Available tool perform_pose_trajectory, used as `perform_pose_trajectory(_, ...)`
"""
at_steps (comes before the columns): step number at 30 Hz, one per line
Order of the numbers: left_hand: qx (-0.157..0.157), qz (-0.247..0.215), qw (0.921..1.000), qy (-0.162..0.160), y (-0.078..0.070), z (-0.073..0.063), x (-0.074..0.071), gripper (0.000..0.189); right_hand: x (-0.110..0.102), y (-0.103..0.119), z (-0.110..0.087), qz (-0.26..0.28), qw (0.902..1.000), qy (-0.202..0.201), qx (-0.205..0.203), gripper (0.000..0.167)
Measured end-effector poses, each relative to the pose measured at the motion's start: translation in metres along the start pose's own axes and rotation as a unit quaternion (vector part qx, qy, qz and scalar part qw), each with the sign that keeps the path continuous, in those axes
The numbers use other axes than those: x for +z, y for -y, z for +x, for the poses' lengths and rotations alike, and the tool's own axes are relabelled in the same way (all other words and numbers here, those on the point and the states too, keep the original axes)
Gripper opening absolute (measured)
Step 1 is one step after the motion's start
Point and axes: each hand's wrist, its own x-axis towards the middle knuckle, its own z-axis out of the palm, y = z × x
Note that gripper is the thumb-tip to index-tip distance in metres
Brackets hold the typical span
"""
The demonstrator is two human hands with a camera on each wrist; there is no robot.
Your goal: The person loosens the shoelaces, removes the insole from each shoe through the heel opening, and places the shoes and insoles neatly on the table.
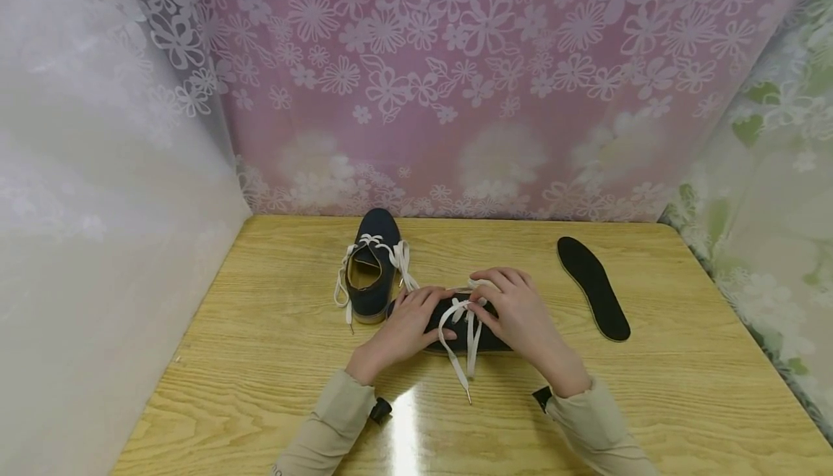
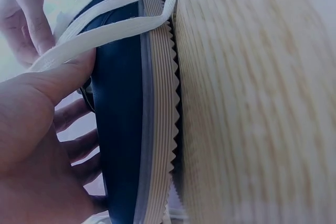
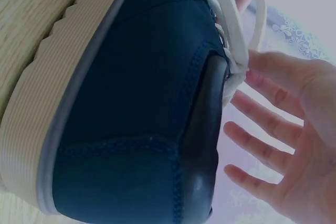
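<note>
A navy shoe (image 1: 492, 340) with a ridged beige sole (image 2: 160, 124) stands sideways on the table, its toe to the left and its heel to the right. My left hand (image 1: 406, 320) grips the front of it, thumb on the near side and fingers over the top and far side. At the shoe's opening, my right hand (image 1: 520, 313) pinches the white shoelace (image 3: 231, 14) between thumb and index finger, close to where the strands cross. The other right fingers are spread in the right wrist view. Loose lace ends (image 1: 471, 360) hang down the near side onto the table.
Behind on the left is a second navy shoe (image 1: 377, 299), toe away, its laces trailing at both sides. A black insole (image 1: 594, 288) lies at the right on the wooden table (image 1: 260, 382). Floral curtains (image 1: 416, 85) enclose the back and sides.
</note>
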Motion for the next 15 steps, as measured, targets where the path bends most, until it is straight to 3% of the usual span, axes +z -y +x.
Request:
perform_pose_trajectory(4, 0.008, 0.042, 0.9990, 0.012, 0.001, -0.001, 0.001, 0.070, -0.003, 0.000, 0.000, 0.009, 0.9998, -0.014, 0.006, 0.011)
perform_pose_trajectory(8, 0.004, 0.075, 0.9967, 0.030, -0.001, -0.002, 0.001, 0.072, -0.005, 0.000, 0.001, 0.030, 0.9981, -0.054, 0.002, 0.013)
perform_pose_trajectory(12, -0.006, 0.069, 0.9969, 0.037, -0.003, -0.002, 0.000, 0.072, -0.011, 0.004, 0.004, 0.075, 0.9921, -0.100, 0.004, 0.010)
perform_pose_trajectory(15, -0.012, 0.058, 0.9975, 0.039, -0.003, -0.002, 0.001, 0.072, -0.018, 0.008, 0.006, 0.120, 0.9825, -0.142, 0.005, 0.025)
